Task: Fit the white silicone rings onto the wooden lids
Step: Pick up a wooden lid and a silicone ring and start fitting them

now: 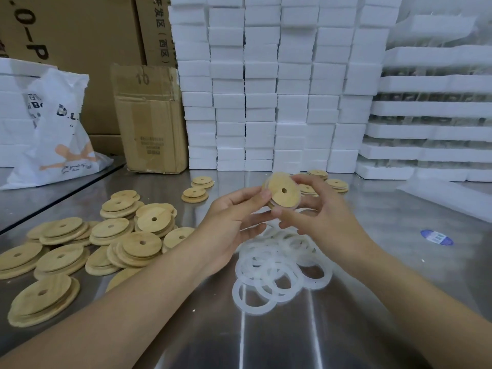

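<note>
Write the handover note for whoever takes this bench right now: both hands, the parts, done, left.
Left grip: pinches the wooden lid at its edge.
Right grip: holds the same lid, with a white ring round its rim; seating looks unfinished.
Ring pile: on the table under the grips.
Bare lids: heaped at left.
Done: cannot tell; a few lids lie behind the grips.
Left: finish this ring, then the heap.

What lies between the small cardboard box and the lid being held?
A few loose wooden lids on the steel table, seen in the head view.
</note>
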